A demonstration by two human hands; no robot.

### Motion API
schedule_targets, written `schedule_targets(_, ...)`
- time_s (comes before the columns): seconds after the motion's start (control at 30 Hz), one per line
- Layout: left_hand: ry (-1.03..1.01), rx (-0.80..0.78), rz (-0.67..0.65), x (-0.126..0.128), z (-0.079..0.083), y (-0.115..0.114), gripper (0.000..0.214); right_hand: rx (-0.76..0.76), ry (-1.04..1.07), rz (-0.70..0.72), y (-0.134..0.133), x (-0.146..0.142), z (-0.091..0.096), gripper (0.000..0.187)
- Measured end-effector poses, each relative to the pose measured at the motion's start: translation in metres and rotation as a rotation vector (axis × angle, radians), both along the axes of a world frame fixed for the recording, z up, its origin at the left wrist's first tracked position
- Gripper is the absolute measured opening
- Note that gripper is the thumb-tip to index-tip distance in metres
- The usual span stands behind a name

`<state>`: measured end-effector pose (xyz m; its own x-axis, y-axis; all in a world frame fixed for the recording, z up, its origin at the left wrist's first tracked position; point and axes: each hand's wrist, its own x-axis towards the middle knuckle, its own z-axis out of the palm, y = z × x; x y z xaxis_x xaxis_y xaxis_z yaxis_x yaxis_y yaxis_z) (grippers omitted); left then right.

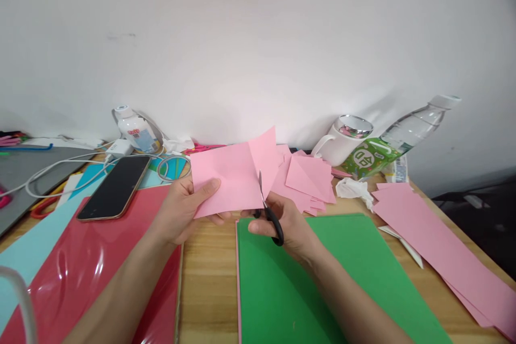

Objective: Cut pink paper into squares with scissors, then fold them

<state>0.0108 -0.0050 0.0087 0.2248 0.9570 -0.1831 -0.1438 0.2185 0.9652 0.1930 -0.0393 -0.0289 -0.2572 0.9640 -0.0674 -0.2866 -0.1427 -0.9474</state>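
My left hand (191, 204) pinches the left part of a pink paper sheet (226, 172), thumb on top and fingers beneath. In my right hand (288, 223) is a pair of scissors (274, 220) with black handles. Their blades are at the sheet's right part, where a cut runs up from the near edge and a flap (264, 156) stands bent up. The sheet is held above the table. Behind my right hand lies a loose pile of pink paper squares (310, 177). My right fingers partly hide the scissor handles.
Green paper (322, 279) lies under my right forearm, a red plastic-wrapped pack (100, 258) under my left. A phone (115, 188) rests on the pack. Pink strips (439, 247), a white mug (341, 142), a tilted clear bottle (419, 123) and crumpled tissue (355, 191) are rightward; a white bottle (137, 129) stands back left.
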Motion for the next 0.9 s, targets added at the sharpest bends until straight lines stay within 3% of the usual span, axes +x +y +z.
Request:
schedule_targets(0.33, -0.045, -0.001, 0.04, 0.001, 0.0, -0.002, 0.019, 0.004, -0.04, -0.055, 0.001, -0.002, -0.001, 0.043)
schedule_targets(0.43, -0.097, 0.041, 0.172, 0.003, -0.001, 0.0, 0.019, -0.02, -0.04, -0.005, 0.0, -0.002, -0.003, 0.045)
schedule_targets(0.57, -0.201, 0.229, 0.354, 0.007, -0.001, 0.002, 0.022, -0.028, 0.032, 0.025, -0.001, -0.003, -0.003, 0.039)
schedule_targets(0.63, -0.214, 0.285, 0.293, 0.01, -0.002, 0.0, 0.024, -0.009, 0.112, -0.042, -0.002, -0.004, -0.003, 0.036)
schedule_targets(0.73, -0.159, 0.243, 0.086, 0.014, -0.009, -0.007, 0.03, 0.03, 0.149, -0.165, 0.0, -0.005, -0.004, 0.036)
schedule_targets(0.83, 0.022, 0.223, -0.112, 0.016, -0.014, -0.014, 0.033, 0.079, 0.026, -0.275, 0.002, -0.005, -0.006, 0.033)
schedule_targets(0.9, 0.177, 0.304, -0.206, 0.015, -0.016, -0.017, 0.035, 0.082, -0.025, -0.315, 0.003, -0.006, -0.006, 0.03)
